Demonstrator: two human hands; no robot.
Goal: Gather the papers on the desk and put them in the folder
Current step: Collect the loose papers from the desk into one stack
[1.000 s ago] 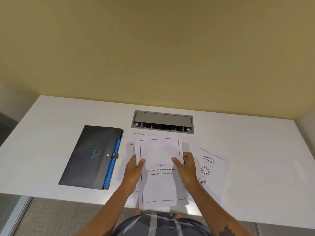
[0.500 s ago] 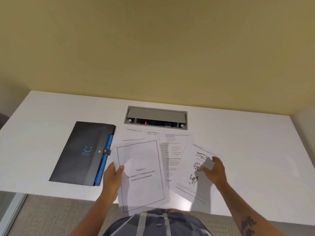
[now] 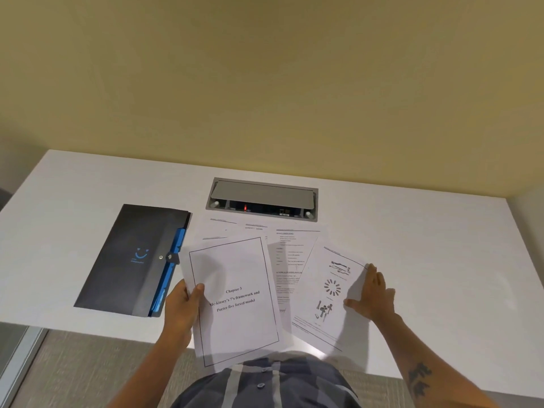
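Observation:
My left hand (image 3: 182,304) grips the left edge of a bordered title sheet (image 3: 235,301) reading "Chapter 3", held over the desk's near edge. My right hand (image 3: 371,293) lies flat, fingers apart, on the right side of a tilted sheet with small pictures (image 3: 329,293). A text page (image 3: 290,260) lies between the two sheets, and more pages (image 3: 226,228) fan out behind the title sheet. A black folder (image 3: 129,257) with a blue inner edge and a snap closure lies shut on the desk to the left.
The white desk (image 3: 426,245) stands against a yellow wall. A grey cable hatch (image 3: 262,195) with a red light is set into the desk behind the papers. Grey carpet shows below the desk's near edge.
My right hand let go of the title sheet and moved right onto the picture sheet. My left hand carried the title sheet a little to the left.

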